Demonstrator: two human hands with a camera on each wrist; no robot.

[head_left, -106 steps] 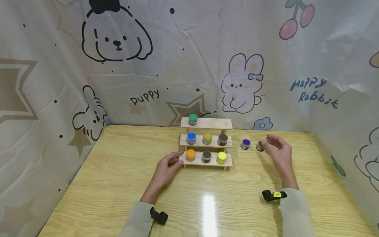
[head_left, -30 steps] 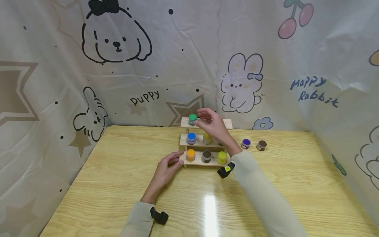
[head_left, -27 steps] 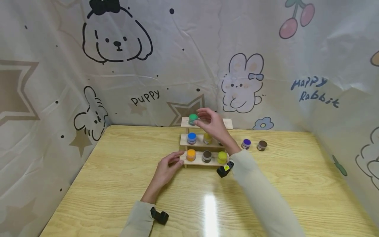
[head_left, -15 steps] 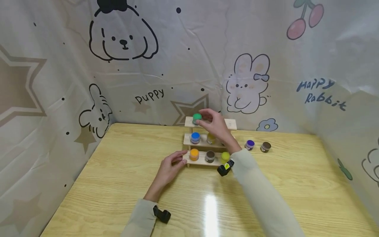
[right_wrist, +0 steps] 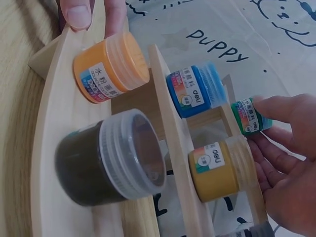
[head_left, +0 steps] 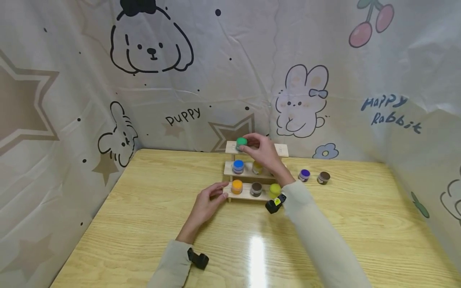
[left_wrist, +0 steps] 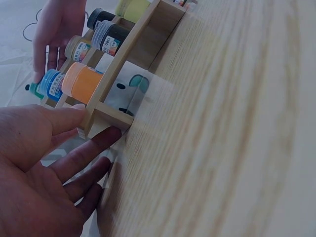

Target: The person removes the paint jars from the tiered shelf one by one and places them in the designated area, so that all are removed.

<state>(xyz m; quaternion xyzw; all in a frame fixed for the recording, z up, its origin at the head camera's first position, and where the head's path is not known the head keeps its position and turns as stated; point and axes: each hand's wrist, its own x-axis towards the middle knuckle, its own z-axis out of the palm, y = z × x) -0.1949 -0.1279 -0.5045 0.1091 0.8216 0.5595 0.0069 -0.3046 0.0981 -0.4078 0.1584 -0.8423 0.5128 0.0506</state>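
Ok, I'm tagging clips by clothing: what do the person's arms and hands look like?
The left sleeve and right sleeve are pale beige. Each arm has a small black wrist camera, the right one with a yellow label. The left hand and right hand wear no gloves.

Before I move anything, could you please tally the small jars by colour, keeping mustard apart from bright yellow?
Green jar: 1
Blue jar: 1
Orange jar: 1
Purple jar: 1
Bright yellow jar: 1
Mustard jar: 1
Dark jars: 3
Total: 9
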